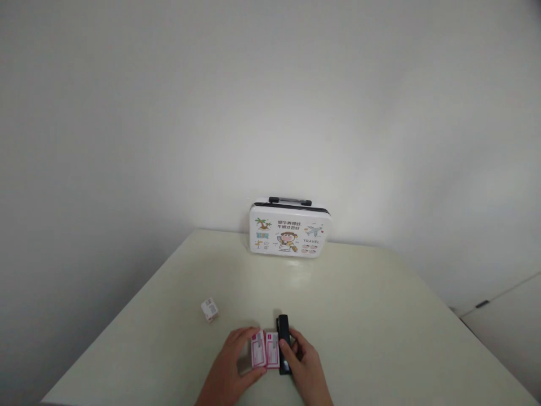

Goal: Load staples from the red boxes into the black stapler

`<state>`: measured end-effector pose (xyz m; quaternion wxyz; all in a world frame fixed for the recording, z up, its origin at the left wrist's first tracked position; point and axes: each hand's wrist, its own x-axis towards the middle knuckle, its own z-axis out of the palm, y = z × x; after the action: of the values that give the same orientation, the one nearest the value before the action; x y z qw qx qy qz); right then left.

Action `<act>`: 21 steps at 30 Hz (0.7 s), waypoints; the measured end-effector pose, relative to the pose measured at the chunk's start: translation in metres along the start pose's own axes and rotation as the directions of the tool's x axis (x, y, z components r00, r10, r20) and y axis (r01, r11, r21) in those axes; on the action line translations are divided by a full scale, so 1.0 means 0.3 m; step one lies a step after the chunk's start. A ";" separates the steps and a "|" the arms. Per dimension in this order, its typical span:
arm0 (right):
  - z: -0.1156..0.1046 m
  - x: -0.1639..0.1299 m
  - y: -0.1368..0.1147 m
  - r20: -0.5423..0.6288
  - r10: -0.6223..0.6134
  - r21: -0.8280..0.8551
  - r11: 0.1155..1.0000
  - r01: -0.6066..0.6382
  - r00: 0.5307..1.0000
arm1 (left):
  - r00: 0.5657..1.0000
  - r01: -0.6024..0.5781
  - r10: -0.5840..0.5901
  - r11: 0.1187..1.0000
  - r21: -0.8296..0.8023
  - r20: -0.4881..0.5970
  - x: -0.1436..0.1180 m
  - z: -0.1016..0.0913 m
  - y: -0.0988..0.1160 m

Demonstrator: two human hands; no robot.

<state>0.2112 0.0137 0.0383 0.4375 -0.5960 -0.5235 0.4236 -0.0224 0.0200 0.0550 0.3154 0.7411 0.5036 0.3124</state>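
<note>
My left hand (231, 361) holds the left edge of two small pink-and-white cards (265, 349) lying side by side near the table's front edge. My right hand (305, 366) grips a black stapler (283, 338) that lies right beside the cards, its thumb resting on the stapler's near end. Both hands meet at the cards. A small white box (209, 309) with printed marks sits apart to the left of my left hand.
A white case (289, 230) with cartoon travel pictures and a black handle stands upright at the far edge of the pale table (359, 316), against the white wall. A white cabinet (507, 327) stands low at the right.
</note>
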 end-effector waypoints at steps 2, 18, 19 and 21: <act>0.001 0.002 0.003 0.003 -0.003 0.013 1.000 0.003 1.000 | 0.996 -0.037 0.040 0.998 -0.042 0.077 0.052 0.011 0.060; -0.004 -0.040 0.006 -0.017 0.028 0.021 0.999 -0.028 0.999 | 0.986 -0.080 0.093 0.992 -0.096 0.135 0.070 0.079 0.067; -0.009 -0.043 0.005 -0.027 0.041 0.058 0.998 -0.040 0.999 | 0.997 -0.050 0.051 0.998 -0.027 0.051 0.078 0.053 0.046; -0.019 -0.054 0.009 -0.056 0.075 0.117 0.991 -0.068 0.996 | 0.975 0.118 -0.093 0.986 0.117 -0.204 0.098 -0.032 -0.008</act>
<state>0.2160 -0.0030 0.0378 0.4713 -0.6007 -0.4632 0.4500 -0.0223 0.0499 0.0631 0.2319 0.6972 0.5902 0.3343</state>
